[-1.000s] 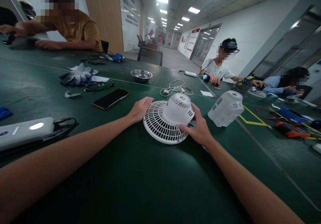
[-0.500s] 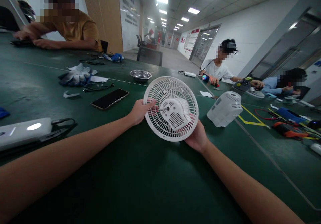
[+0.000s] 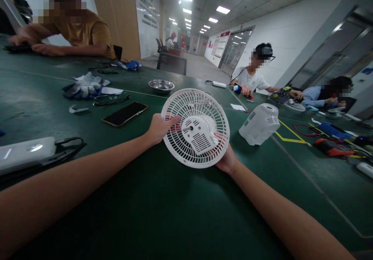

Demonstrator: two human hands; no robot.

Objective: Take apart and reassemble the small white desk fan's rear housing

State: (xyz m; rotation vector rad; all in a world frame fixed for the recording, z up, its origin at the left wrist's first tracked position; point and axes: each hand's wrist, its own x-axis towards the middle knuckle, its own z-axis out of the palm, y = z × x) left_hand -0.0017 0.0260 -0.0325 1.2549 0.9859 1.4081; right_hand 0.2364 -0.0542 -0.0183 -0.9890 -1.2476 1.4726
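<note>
Between my two hands a round white plastic fan grille (image 3: 198, 151) is held above the green table, tilted toward me. A slotted motor housing with a metal shaft sits at its centre. My left hand (image 3: 159, 129) is closed on the left rim, thumb on the near side over the bars. My right hand (image 3: 227, 160) grips the lower right from behind; its fingers show partly through the bars. To the right of the grille stands a translucent white plastic housing (image 3: 259, 125), apart from both hands.
On the left lie a phone (image 3: 125, 113), gloves (image 3: 84, 87), a cable (image 3: 112, 100) and a white device (image 3: 26, 153). Behind the grille is a metal bowl (image 3: 161, 85). An orange-and-black tool (image 3: 333, 147) lies at right. Several other people sit around the table (image 3: 163, 209).
The grille has tilted slightly, so its shaft shows more clearly from the side. Both hands keep their hold. The whole view has shifted a little.
</note>
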